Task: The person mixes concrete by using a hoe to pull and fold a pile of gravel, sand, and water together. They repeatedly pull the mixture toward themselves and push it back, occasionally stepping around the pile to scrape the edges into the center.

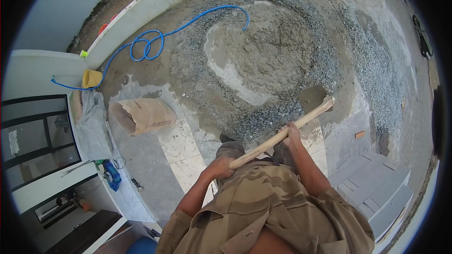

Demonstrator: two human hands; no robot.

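Observation:
A long wooden handle (278, 137) runs slantwise in front of my body, with a flat metal blade (314, 99) at its far right end, touching the gravel's edge. My left hand (221, 167) is wrapped round the near end of the handle. Farther up it, my right hand (291, 135) grips the wood. Beyond the blade lies a round heap of wet grey mix (282, 51), ringed by gravel (268, 122). A blue hose (188, 24) ends on the mix.
An open paper bag (157, 115) lies on the floor at left, near a yellow bucket (92, 78). A low white wall (141, 11) curves behind. More gravel (376, 75) spreads at right, with stacked grey boards (376, 183) and a brick piece (359, 134) nearer.

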